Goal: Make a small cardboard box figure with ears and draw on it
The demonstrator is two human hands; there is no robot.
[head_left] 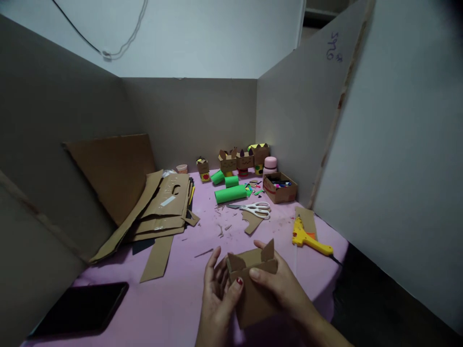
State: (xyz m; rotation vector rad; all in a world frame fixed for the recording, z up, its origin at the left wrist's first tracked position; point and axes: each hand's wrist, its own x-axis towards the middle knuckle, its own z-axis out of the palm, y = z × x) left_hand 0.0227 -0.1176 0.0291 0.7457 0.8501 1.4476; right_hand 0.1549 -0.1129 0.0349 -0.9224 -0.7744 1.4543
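Observation:
A small brown cardboard box (pixel 256 299) with two pointed ear-like flaps is held over the near part of the table. My left hand (pixel 219 291) grips its left side, the thumb with a dark red nail pressed on the front face. On the opposite side my right hand (pixel 284 284) has its thumb on the upper front and its fingers behind, partly hidden. Beyond the hands lie white-handled scissors (pixel 257 207) on a cut cardboard scrap (pixel 252 222). To the right, a yellow glue gun (pixel 307 238) rests on a cardboard strip.
Green tubes (pixel 230 193), small cardboard figures (pixel 227 163), a pink-lidded bottle (pixel 270 163) and a box of pens (pixel 280 189) stand toward the back. Stacked cardboard (pixel 166 197) leans at left. A black tablet or phone (pixel 79 308) lies front left. Grey partitions (pixel 191 120) enclose the pink-covered table (pixel 159 313).

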